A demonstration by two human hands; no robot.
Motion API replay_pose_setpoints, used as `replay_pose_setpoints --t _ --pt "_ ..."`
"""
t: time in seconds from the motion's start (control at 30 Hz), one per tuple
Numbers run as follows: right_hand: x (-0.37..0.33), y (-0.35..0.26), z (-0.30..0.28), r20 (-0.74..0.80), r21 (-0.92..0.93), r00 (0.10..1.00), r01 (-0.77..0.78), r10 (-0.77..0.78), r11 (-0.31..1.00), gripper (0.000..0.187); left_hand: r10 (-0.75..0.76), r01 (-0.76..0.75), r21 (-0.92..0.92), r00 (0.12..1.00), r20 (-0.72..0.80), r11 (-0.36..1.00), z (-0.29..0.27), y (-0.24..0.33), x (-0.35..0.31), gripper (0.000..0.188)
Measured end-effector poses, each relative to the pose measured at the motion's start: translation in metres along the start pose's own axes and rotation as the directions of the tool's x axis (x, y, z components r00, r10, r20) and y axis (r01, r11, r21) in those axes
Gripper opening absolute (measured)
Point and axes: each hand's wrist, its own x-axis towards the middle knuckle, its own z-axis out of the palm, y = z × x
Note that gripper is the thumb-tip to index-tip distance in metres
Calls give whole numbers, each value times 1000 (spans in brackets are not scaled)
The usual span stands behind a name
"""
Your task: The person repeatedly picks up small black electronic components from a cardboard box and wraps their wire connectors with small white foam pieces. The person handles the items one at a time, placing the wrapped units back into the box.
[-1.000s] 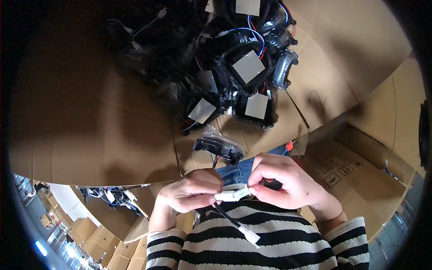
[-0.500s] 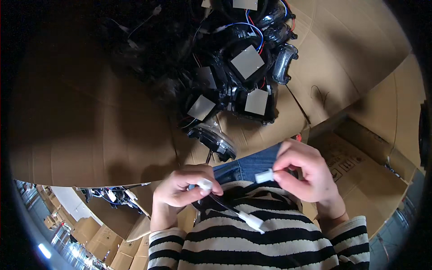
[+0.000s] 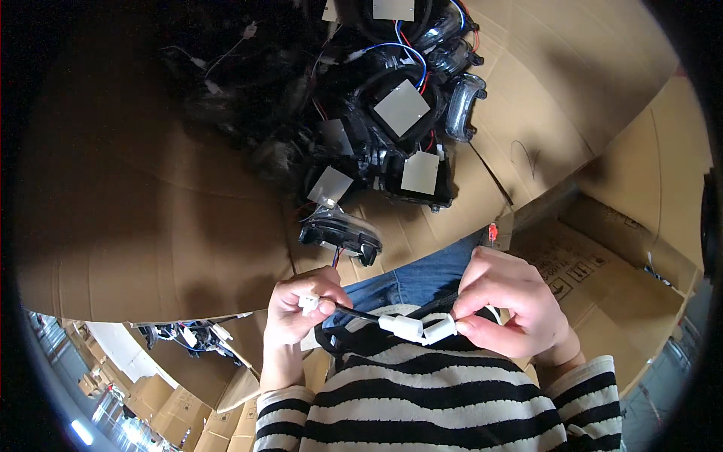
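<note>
My left hand (image 3: 301,301) pinches a small white plug connector (image 3: 309,303) between thumb and finger. From that hand a black cable (image 3: 355,312) runs right to a second white connector (image 3: 399,327), which hangs free in front of my striped top. My right hand (image 3: 512,301) holds another white connector (image 3: 440,330) in a thumb-and-finger pinch, its end close to the hanging one; whether they touch I cannot tell. Just beyond my left hand, a clear and black lamp-like unit (image 3: 340,235) sits on cardboard. Coloured wires (image 3: 337,258) run from it down to that hand.
Several black units with grey square plates (image 3: 402,108) and loose wires are heaped on the cardboard (image 3: 557,83) ahead. A curved clear piece (image 3: 461,107) lies at their right. An open carton (image 3: 602,294) stands right; cartons (image 3: 177,407) are stacked lower left.
My left hand has shifted slightly left, bringing the hanging connector upward toward the connector in my right hand. The lamp-like unit has moved a little left and turned.
</note>
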Motion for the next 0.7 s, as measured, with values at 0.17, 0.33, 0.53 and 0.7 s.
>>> replay_pose_setpoints --t 0.17,0.33,0.53,0.7 --pt "0 0 5 -35 -83 998 41 -44 996 13 -7 7 21 1000 11 1000 -2 -2 -3 21" --pt "-2 0 13 -111 -297 992 17 -52 955 14 -21 24 95 999 -29 995 9 5 -13 17" --pt "-4 6 18 -38 -178 998 35 -42 983 13 -81 104 124 981 -176 987 16 21 -37 12" --pt "-6 6 8 -47 -78 999 -12 9 997 12 355 -342 130 759 -546 931 -5 79 -122 20"
